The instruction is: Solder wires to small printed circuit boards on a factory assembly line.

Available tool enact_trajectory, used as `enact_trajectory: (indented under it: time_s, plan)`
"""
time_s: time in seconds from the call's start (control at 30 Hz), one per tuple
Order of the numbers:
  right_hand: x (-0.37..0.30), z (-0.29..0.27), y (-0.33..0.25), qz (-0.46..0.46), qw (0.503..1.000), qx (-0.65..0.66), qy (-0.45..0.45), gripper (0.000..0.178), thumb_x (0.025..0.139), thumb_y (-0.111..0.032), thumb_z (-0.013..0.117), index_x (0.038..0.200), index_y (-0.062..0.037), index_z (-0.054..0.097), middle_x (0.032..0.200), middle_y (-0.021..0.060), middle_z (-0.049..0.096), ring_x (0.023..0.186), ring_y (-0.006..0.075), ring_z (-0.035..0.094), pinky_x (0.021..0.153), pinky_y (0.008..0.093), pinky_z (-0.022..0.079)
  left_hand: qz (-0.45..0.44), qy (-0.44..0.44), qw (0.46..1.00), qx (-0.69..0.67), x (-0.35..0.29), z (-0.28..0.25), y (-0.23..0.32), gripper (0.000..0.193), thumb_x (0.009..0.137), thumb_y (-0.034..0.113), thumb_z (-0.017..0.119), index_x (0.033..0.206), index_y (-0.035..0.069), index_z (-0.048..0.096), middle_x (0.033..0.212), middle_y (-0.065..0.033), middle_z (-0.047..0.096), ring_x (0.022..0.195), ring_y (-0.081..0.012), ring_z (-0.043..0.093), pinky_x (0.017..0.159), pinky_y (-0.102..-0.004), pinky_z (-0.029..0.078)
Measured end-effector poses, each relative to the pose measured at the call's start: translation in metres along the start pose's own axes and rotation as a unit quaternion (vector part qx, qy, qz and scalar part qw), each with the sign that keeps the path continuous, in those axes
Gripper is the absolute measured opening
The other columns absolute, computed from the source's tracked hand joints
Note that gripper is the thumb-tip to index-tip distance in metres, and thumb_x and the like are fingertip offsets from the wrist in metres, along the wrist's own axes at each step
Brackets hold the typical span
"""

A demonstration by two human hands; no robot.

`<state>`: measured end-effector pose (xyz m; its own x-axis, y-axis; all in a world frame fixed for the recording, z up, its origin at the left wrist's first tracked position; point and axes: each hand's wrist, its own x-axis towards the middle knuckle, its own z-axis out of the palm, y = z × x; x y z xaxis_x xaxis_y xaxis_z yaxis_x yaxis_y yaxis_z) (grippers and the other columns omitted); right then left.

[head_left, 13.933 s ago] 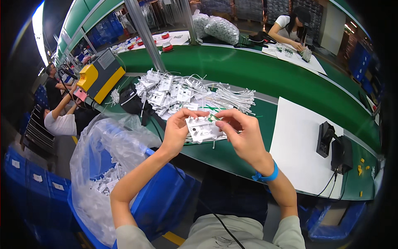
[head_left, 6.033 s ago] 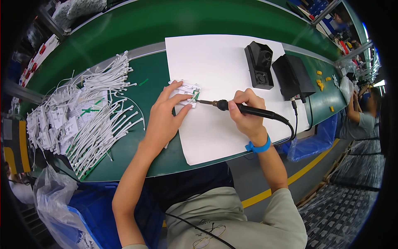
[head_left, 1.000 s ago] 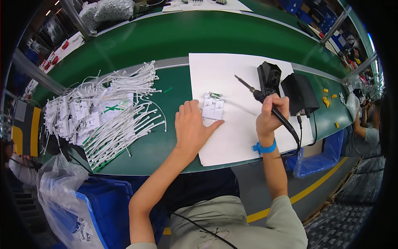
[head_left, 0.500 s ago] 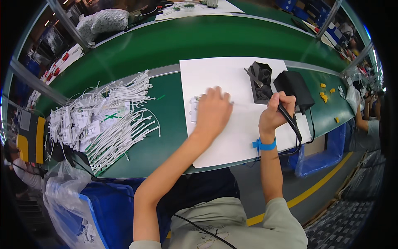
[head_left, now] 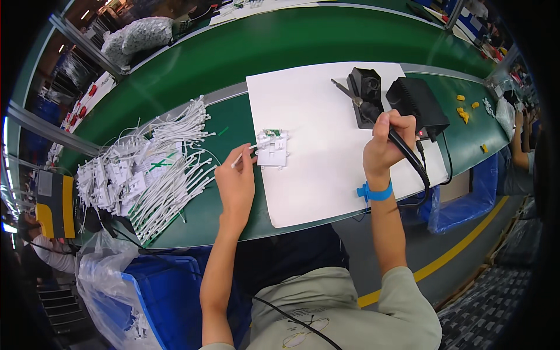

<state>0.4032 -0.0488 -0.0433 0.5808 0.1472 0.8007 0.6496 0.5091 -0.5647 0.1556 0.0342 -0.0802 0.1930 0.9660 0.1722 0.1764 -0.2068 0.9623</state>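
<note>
A pile of white cable assemblies (head_left: 146,175) lay far to your left. Your left hand (head_left: 236,184) pinched a white wire (head_left: 244,156) whose long axis ran rightward to the small white module (head_left: 272,153) on the white sheet (head_left: 326,175). Your right hand (head_left: 388,143), closed on the soldering iron (head_left: 373,114), was further right, its tip beside the black stand (head_left: 366,87).
</note>
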Motion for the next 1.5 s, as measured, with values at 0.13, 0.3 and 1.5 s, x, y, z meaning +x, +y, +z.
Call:
enact_trajectory:
  time_s: [0.13, 0.3, 1.5]
  plan:
    - [-0.001, -0.001, 0.003, 0.002, 1.0, -0.014, -0.006, 0.018, 0.094, -0.006, 0.059, 0.085, -0.0053, 0.043, 0.064, 0.001, 0.043, 0.054, 0.0059, 0.038, 0.048, 0.0201, 0.028, 0.084, 0.015, 0.982, 0.167, -0.01, 0.0, -0.003, 0.023, 0.095, 0.004, 0.061, 0.115, -0.002, 0.069, 0.083, -0.0227, 0.072, 0.065, -0.0257, 0.07, 0.064, -0.0351, 0.053]
    - [-0.003, 0.0, 0.003, 0.026, 0.999, 0.026, -0.009, 0.024, 0.094, -0.011, 0.066, 0.085, -0.0056, 0.044, 0.063, 0.0008, 0.047, 0.055, 0.0046, 0.041, 0.052, 0.0201, 0.031, 0.207, -0.009, 0.949, 0.238, -0.018, 0.0, 0.004, 0.028, 0.089, -0.003, 0.06, 0.115, 0.002, 0.068, 0.089, -0.0161, 0.069, 0.072, -0.0319, 0.067, 0.064, -0.0404, 0.052]
    - [-0.027, 0.03, -0.012, 0.044, 0.95, -0.062, -0.303, 0.025, 0.08, 0.0, 0.07, 0.074, -0.0032, 0.047, 0.056, 0.006, 0.053, 0.046, 0.0126, 0.052, 0.046, 0.0248, 0.04, 0.296, -0.133, 0.856, 0.403, -0.039, 0.028, 0.013, 0.047, 0.08, -0.003, 0.057, 0.126, -0.014, 0.057, 0.092, -0.0118, 0.055, 0.089, -0.0239, 0.052, 0.077, -0.0338, 0.044]
